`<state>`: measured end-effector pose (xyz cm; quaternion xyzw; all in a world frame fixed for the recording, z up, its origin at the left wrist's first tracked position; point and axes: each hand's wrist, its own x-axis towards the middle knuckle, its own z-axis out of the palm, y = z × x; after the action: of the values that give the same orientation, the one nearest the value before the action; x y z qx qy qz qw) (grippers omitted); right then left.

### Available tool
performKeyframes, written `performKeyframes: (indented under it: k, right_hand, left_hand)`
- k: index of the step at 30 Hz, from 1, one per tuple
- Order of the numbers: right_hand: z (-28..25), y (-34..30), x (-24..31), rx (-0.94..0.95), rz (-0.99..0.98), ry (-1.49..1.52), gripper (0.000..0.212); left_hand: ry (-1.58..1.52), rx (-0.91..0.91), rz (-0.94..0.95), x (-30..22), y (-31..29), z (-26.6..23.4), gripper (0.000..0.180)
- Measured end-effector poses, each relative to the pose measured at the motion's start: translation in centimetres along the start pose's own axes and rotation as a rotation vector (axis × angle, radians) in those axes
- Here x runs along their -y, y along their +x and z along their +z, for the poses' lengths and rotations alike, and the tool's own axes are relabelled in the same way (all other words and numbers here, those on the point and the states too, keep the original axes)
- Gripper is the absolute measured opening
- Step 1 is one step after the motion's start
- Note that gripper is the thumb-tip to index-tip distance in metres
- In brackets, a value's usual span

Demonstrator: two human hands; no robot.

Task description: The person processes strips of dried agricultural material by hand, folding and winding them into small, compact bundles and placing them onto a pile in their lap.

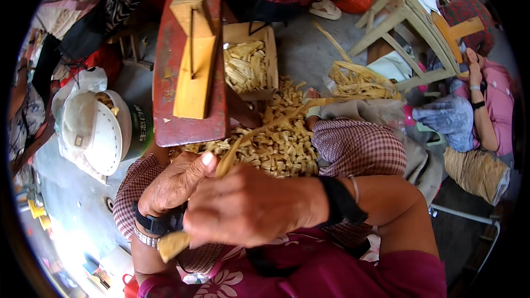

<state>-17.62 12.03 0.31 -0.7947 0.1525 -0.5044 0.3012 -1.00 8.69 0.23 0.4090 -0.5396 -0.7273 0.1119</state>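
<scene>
In front of my chest, my right hand (237, 204) is closed in a fist round a flat, tan, dried-looking strip (243, 142), slightly smeared by motion. A wider folded tan end (174, 245) pokes out below the fist. My left hand (175, 183) is closed beside it, thumb against the strip, its fingertips mostly hidden behind the right hand. From my hands the strip runs up and right to a loose bundle of similar strips (361, 81) on the floor. Under it, between my knees, lies a heap of small folded tan pieces (276, 149).
Ahead stands a red bench (165, 77) with a yellow wooden block (192, 91) and a thin rod on it. A cardboard box (270, 58) holds more pieces. At left is a white bucket (118, 127); at right, a wooden stool (386, 33) and another person's arm (480, 110).
</scene>
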Motion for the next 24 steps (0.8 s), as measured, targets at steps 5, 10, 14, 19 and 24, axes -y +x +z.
performKeyframes:
  k: [5,10,14,19,24]
  right_hand:
    - [2.6,-2.2,1.6,0.258,-0.006,0.125,0.016]
    - [3.4,-2.8,2.9,0.106,0.006,0.195,0.02]
    - [-1.5,0.5,2.3,0.036,0.291,-0.018,0.016]
    - [-1.1,-0.3,-1.7,-0.491,0.304,0.085,0.015]
    - [-2.0,0.0,-2.3,-0.44,0.595,0.168,0.019]
  left_hand:
    - [-0.46,0.095,-0.058,0.9,1.8,2.8,0.055]
    - [-0.845,0.195,0.151,0.2,1.6,2.3,0.03]
    - [-0.413,-0.358,0.355,-1.0,0.0,2.3,0.017]
    - [-0.213,-0.42,0.491,-1.2,-0.3,2.0,0.021]
    - [0.692,-0.765,0.87,-1.2,0.3,1.9,0.018]
